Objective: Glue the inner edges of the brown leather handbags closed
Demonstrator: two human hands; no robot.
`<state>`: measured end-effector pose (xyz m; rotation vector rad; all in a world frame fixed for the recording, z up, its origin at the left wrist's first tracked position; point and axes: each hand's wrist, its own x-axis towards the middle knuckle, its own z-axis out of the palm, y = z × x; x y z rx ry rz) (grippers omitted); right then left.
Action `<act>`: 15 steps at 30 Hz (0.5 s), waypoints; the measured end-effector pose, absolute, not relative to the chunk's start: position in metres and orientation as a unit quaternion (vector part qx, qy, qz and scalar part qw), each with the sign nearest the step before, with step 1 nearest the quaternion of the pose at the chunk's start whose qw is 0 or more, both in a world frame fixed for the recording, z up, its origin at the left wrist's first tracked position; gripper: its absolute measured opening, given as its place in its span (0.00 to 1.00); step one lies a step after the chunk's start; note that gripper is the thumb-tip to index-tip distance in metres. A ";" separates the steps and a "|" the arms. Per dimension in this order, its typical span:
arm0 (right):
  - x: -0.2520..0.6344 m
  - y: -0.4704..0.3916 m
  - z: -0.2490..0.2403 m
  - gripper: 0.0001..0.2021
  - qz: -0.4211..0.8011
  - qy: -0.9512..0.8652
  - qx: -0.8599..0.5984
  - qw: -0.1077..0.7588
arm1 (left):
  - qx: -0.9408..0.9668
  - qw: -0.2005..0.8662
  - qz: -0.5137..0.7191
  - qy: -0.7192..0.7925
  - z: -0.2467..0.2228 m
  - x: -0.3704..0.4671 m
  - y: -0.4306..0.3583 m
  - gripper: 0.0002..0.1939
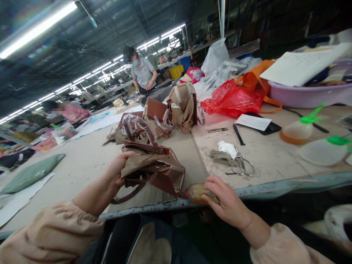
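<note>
Apparently edge-coating: gripping brown bag [161,167] in left hand [118,170], squeeze bottle [197,193] in right hand [224,198], with red nozzle [186,192] near bag's four-o'clock corner; probably calls for steady tracing.

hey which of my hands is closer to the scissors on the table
Right. Your right hand, holding the bottle, is on the near side of the scissors, slightly left; your left hand, gripping the brown bag, is much farther left.
</note>
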<state>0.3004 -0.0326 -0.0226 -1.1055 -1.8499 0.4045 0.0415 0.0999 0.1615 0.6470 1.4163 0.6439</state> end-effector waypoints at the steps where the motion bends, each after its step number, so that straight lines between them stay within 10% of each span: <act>1: 0.300 -0.034 -0.021 0.07 0.164 -0.756 -0.446 0.450 | 0.288 0.667 0.283 0.626 0.161 0.041 0.100 0.18; 15: 0.297 -0.036 -0.017 0.07 0.145 -0.757 -0.449 0.453 | 0.286 0.656 0.281 0.639 0.162 0.045 0.098 0.14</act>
